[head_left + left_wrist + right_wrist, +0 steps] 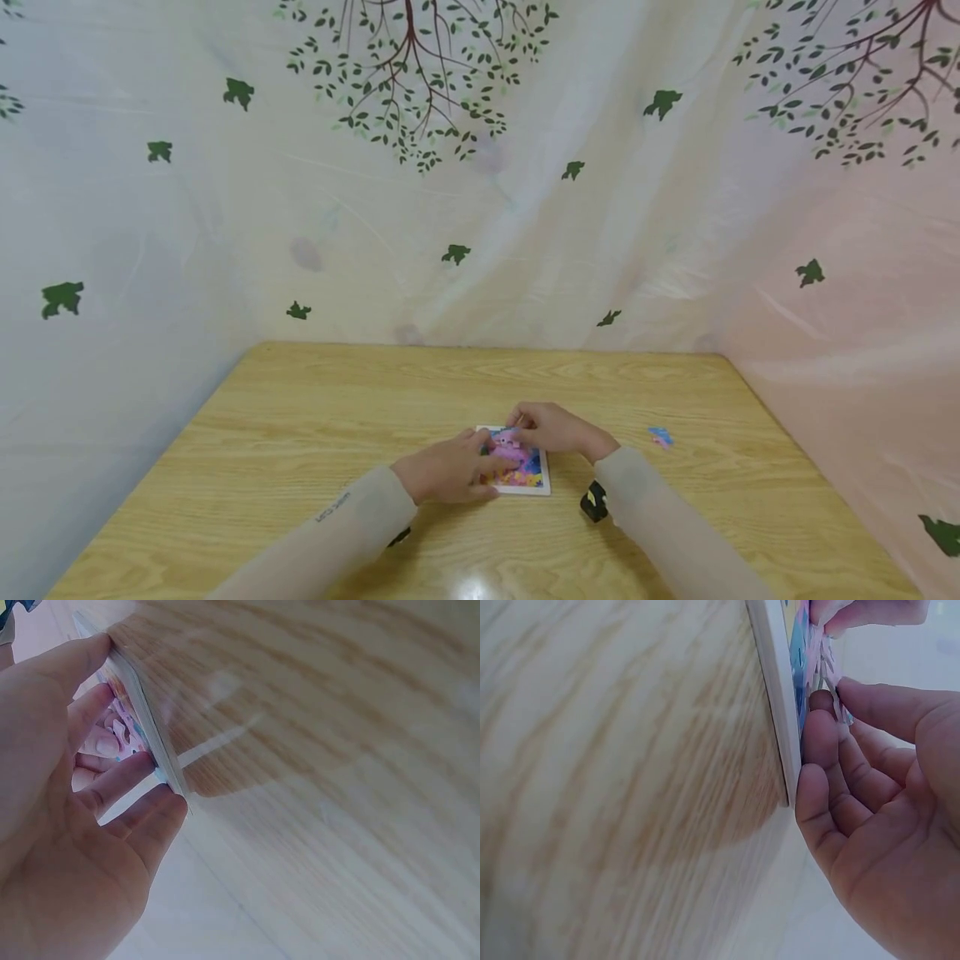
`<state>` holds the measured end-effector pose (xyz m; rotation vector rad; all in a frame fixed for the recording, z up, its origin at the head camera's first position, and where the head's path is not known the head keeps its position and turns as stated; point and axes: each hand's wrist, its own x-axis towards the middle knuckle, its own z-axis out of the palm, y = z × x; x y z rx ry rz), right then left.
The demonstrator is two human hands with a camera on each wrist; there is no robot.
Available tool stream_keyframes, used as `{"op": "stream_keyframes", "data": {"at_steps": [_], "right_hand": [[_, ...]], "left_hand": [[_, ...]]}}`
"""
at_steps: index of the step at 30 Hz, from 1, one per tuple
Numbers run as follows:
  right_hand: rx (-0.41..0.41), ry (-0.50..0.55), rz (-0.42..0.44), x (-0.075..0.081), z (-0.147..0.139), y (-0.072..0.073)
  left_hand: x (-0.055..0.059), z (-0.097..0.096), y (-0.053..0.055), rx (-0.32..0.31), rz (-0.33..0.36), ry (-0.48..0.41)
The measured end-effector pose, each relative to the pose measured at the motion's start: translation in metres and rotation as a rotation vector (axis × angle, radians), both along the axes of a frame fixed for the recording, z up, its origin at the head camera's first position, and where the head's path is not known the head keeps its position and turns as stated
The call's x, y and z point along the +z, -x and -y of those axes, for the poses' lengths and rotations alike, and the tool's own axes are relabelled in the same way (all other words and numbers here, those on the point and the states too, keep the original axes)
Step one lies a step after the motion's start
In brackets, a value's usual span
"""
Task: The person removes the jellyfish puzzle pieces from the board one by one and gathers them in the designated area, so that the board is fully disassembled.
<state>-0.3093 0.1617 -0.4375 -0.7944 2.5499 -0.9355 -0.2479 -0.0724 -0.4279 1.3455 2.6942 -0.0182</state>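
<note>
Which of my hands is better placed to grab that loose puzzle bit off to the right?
Probably your right hand: it's nearer the loose puzzle bit, though it seems to pinch a pink piece. Your left hand touches the puzzle board, farther away.

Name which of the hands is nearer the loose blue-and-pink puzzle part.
The right hand, at the far edge of the white-bordered picture puzzle; the left hand lies farther away.
</note>
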Motion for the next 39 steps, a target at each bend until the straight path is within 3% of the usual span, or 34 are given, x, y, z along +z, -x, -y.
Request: {"op": "stream_keyframes", "data": {"at_steps": [13, 20, 29, 34, 39], "right_hand": [[-0.014, 0.016, -0.002, 0.009, -0.027, 0.005], [-0.013, 0.037, 0.007, 0.009, -0.064, 0.008], [-0.111, -0.029, -0.006, 0.014, -0.123, 0.009], [-0.126, -0.044, 0.047, 0.022, -0.148, 0.006], [-0.116, 0.009, 0.122, 0.025, -0.163, 0.003]], "left_hand": [[-0.002, 0.0, 0.001, 0.014, -0.011, -0.022], [-0.008, 0.001, 0.001, 0.039, 0.013, -0.03], [-0.006, 0.0, -0.001, 0.034, 0.025, -0.037], [-0.003, 0.0, -0.001, 0.031, 0.016, -0.034], [-0.003, 0.0, -0.001, 0.031, 0.019, -0.031]]}}
